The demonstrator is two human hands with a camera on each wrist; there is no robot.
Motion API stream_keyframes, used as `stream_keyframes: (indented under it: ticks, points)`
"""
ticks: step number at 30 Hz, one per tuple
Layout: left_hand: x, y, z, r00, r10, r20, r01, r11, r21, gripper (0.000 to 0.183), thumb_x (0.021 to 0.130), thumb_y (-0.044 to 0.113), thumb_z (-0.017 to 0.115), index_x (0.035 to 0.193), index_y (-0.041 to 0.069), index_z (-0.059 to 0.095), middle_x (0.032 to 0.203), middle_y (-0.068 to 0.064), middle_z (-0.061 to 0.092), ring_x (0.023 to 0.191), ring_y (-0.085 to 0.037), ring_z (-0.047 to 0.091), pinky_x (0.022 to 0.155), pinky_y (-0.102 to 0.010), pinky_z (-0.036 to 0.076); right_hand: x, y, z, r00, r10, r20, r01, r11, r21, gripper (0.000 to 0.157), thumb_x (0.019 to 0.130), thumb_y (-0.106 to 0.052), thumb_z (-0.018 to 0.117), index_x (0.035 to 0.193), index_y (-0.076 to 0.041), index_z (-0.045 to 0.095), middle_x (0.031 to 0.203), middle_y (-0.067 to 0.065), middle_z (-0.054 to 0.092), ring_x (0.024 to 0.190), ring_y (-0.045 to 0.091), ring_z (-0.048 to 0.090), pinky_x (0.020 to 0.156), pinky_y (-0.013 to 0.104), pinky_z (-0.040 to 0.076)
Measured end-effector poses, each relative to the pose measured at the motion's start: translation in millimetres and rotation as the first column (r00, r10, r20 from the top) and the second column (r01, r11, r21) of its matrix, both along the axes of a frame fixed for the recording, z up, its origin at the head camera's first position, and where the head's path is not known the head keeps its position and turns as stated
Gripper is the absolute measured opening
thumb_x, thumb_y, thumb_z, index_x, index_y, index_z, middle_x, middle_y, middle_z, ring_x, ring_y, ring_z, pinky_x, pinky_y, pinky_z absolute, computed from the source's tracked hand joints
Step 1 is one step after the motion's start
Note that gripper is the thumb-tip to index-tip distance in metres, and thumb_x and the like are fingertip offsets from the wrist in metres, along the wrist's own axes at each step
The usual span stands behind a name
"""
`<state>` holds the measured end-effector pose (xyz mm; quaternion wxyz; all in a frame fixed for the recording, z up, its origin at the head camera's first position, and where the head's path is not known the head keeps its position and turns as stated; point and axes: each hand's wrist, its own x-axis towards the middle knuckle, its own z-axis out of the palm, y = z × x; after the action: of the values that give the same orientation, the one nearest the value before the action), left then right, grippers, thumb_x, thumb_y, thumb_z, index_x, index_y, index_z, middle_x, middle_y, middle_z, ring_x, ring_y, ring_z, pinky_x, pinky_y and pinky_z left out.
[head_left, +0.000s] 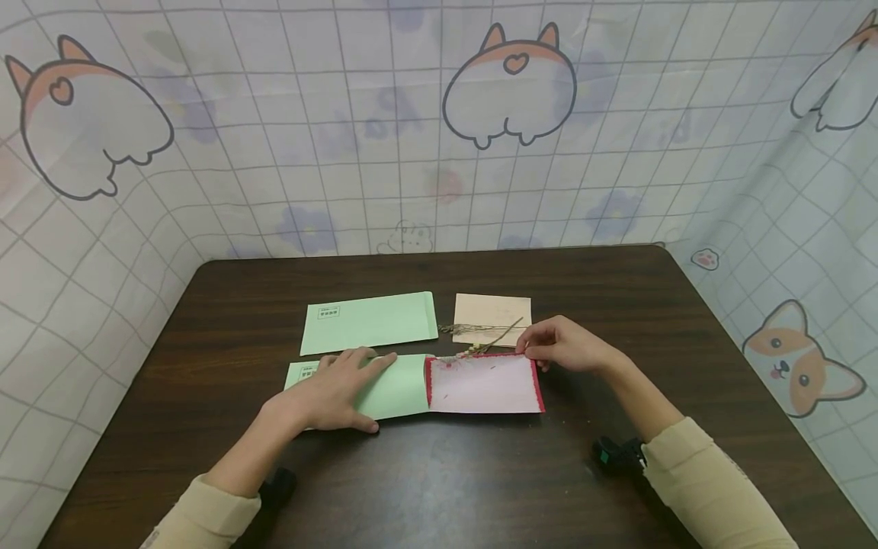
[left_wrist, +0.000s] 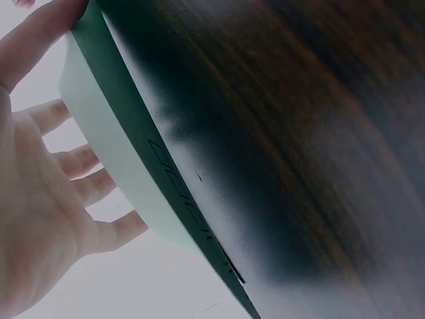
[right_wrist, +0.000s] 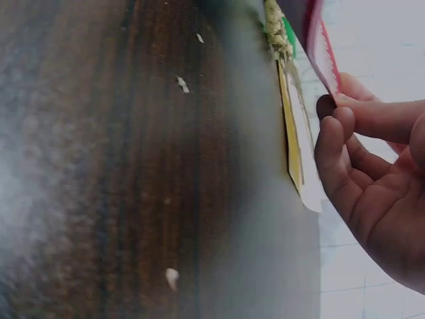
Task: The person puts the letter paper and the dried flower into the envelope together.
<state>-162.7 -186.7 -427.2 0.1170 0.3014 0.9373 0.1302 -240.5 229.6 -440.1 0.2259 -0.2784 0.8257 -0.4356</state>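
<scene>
My left hand (head_left: 336,389) lies across a light green envelope (head_left: 401,393), fingers spread over it and thumb at its near edge. In the left wrist view that envelope (left_wrist: 106,143) bows upward, and the fingertips pass out of sight behind it. A pink card (head_left: 487,385) with a red jagged border meets the envelope's right end, its left red edge right at the opening. Between thumb and fingers my right hand (head_left: 565,345) pinches the card's far right corner; the right wrist view shows this red-edged corner (right_wrist: 329,60) held above the table.
Behind lies a second green envelope (head_left: 370,324) with a small printed box. A beige paper (head_left: 490,309) sits to its right, with dried flower sprigs (head_left: 490,343) across it and behind the card. Small pale crumbs (right_wrist: 182,84) dot the dark wooden table (head_left: 473,480).
</scene>
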Motion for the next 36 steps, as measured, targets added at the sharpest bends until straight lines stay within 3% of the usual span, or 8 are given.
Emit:
stream_keyframes:
  ticks: [18,30,36]
  points:
    - [0.3,0.2,-0.1,1.0,0.003,0.004,-0.003,1.0,-0.021,0.102,0.076,0.043,0.089,0.16,0.017,0.037,0.148,-0.012,0.043,0.137,-0.033,0.041,0.105,-0.064,0.031,-0.7,-0.6,-0.2,1.0,0.003,-0.013,-0.003,1.0,0.015,0.013,0.1,-0.002,0.063,0.105,-0.003,0.075,0.08,0.006,0.062,0.069,0.023,0.057,0.064,0.04,0.052]
    - [0.6,4.3,0.1,0.999,-0.035,0.003,0.036,0.999,-0.014,0.104,0.075,0.044,0.09,0.161,0.02,0.036,0.151,-0.013,0.041,0.14,-0.033,0.038,0.107,-0.065,0.029,0.7,-9.2,0.0,0.999,-0.019,-0.037,0.02,1.0,0.018,0.014,0.1,-0.003,0.063,0.107,-0.002,0.075,0.078,0.006,0.062,0.069,0.023,0.058,0.065,0.042,0.052]
    - [-1.6,7.7,-2.9,0.999,-0.045,-0.004,0.045,0.999,-0.02,0.104,0.077,0.046,0.088,0.162,0.02,0.034,0.152,-0.013,0.04,0.141,-0.032,0.037,0.108,-0.063,0.028,1.6,-19.6,-1.8,0.998,-0.053,0.029,0.054,0.997,-0.047,0.02,0.098,-0.005,0.068,0.114,0.006,0.067,0.088,0.009,0.072,0.076,0.026,0.068,0.073,0.042,0.059]
